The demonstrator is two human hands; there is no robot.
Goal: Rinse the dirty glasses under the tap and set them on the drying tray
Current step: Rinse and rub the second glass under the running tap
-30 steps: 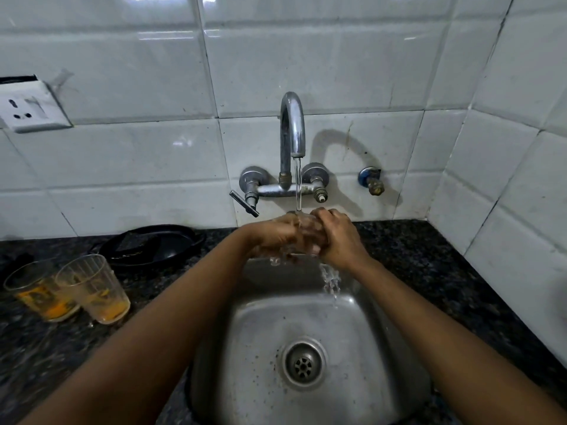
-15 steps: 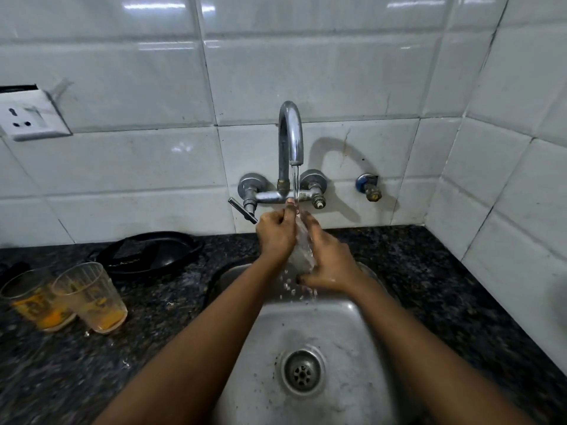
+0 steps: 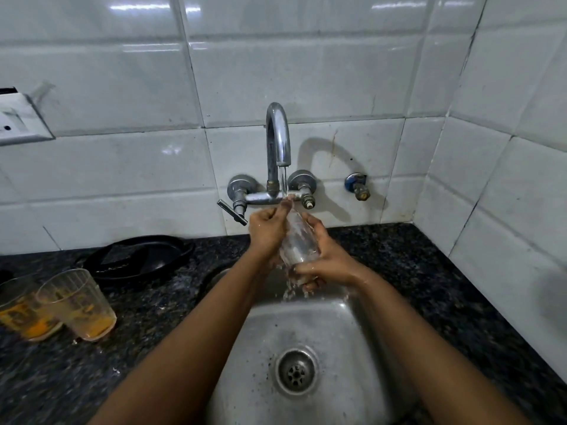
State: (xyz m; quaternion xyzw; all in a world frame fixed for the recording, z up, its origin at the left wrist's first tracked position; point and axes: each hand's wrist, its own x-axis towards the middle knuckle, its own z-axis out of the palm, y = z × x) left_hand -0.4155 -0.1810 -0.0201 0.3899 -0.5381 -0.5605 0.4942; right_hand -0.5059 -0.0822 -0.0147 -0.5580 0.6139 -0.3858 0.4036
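A clear glass (image 3: 298, 239) is held tilted under the running chrome tap (image 3: 278, 139), above the steel sink (image 3: 337, 338). My right hand (image 3: 326, 259) grips its lower end. My left hand (image 3: 267, 230) holds its upper side, with fingers at the rim where the water lands. Water spills off the bottom of the glass into the sink. Two dirty glasses with orange residue stand on the dark counter at the left, one nearer (image 3: 78, 303) and one at the frame edge (image 3: 23, 311).
A black tray (image 3: 138, 259) lies on the granite counter behind the dirty glasses. A lever handle (image 3: 232, 212) sticks out left of the tap. A small valve (image 3: 357, 187) is on the tiled wall at right. A wall socket (image 3: 18, 118) is at far left.
The glass has been turned from lying low between both hands to a steeper tilt, raised closer to the spout. Both hands shifted up with it.
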